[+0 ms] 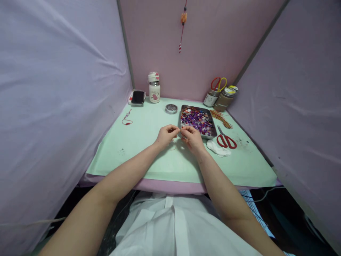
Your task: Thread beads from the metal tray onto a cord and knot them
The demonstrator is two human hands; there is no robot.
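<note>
Your left hand (167, 137) and right hand (193, 139): each grip pinched closed, seemingly on one thin cord (175, 146), visibly unbeaded; work apparently unfinished.

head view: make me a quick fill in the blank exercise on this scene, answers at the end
1. The tray holds many small, colourful ____.
2. The scissors lying on the table cover have ____ handles.
3. The table cover is pale ____.
4. Of the left hand and the right hand, the one nearer the scissors is the ____ one.

Missing words: beads; red; green; right
</note>
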